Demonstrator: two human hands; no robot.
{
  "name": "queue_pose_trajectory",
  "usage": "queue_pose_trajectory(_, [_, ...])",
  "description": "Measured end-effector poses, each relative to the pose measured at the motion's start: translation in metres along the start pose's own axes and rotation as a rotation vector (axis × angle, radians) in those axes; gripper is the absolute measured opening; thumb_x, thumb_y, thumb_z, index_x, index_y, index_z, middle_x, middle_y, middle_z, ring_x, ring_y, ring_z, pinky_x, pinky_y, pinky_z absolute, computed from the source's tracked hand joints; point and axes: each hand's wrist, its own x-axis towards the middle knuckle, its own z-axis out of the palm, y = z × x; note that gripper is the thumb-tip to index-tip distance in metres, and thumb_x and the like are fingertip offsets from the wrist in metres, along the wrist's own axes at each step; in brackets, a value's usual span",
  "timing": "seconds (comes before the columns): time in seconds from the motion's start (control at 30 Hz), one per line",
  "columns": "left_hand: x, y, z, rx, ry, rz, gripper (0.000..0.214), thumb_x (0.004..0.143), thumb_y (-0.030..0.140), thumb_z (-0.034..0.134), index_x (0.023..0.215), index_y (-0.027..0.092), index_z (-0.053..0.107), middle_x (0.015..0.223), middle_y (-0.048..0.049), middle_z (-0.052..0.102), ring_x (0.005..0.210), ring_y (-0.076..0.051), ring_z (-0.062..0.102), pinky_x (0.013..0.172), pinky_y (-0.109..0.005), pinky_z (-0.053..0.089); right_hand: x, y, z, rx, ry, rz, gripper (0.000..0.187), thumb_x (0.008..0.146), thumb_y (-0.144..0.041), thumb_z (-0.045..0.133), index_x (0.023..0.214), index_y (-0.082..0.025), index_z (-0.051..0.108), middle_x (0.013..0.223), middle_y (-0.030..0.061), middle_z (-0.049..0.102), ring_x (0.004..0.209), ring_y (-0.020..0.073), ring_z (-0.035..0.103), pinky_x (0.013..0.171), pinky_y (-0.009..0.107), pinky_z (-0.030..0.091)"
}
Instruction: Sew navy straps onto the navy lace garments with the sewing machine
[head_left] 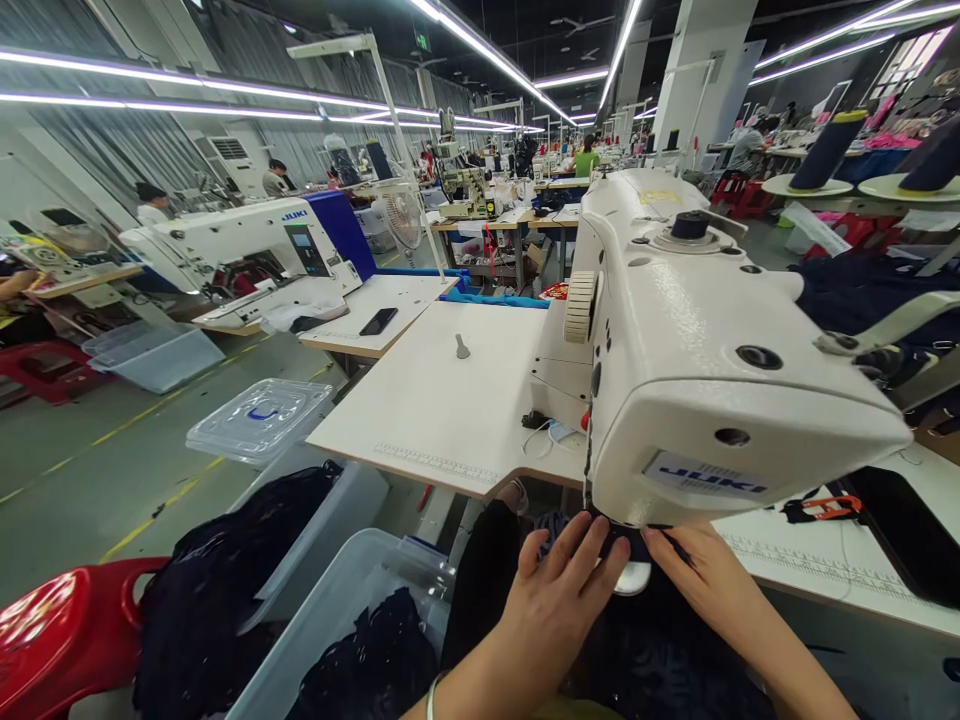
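A white sewing machine [720,380] stands in front of me with its head over my hands. My left hand [551,605] is at the left of the machine's front end, its fingers bent over a piece of dark navy cloth [636,545] and gripping it. To the right, my right hand [697,570] pinches the same cloth between thumb and fingers. Between the hands shows a rounded shiny metal part [632,578] under the machine head. The needle and the cloth's edge are hidden by the machine and my fingers. More dark cloth hangs over my lap.
Clear plastic bins [352,560] with dark garments stand at the left, beside a red stool [67,620]. A small grey metal piece [462,347] lies on the white tabletop [420,400]. Orange-handled snips [825,508] and a black phone-like slab [915,540] lie at the right.
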Motion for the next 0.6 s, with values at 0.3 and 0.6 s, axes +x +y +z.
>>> queue_pose_trajectory(0.3, [-0.0028, 0.0019, 0.0019, 0.007, -0.021, -0.008, 0.036, 0.099, 0.023, 0.045, 0.132, 0.03, 0.057, 0.141, 0.0008, 0.053, 0.139, -0.017, 0.03, 0.108, -0.034, 0.02, 0.0001, 0.0002, 0.0017, -0.038, 0.084, -0.05, 0.034, 0.096, -0.041, 0.045, 0.08, -0.024, 0.069, 0.084, 0.006, 0.072, 0.083, 0.0268, 0.064, 0.076, 0.04, 0.049])
queue_pose_trajectory(0.6, [-0.0011, 0.0022, -0.0001, -0.01, -0.026, -0.017, 0.036, 0.098, 0.02, 0.046, 0.131, 0.029, 0.059, 0.14, 0.0005, 0.053, 0.135, -0.017, 0.037, 0.108, -0.034, 0.02, 0.0011, -0.0026, 0.0024, -0.008, 0.062, -0.002, 0.036, 0.097, -0.042, 0.042, 0.08, -0.024, 0.068, 0.084, 0.0068, 0.071, 0.086, 0.0276, 0.062, 0.076, 0.041, 0.048])
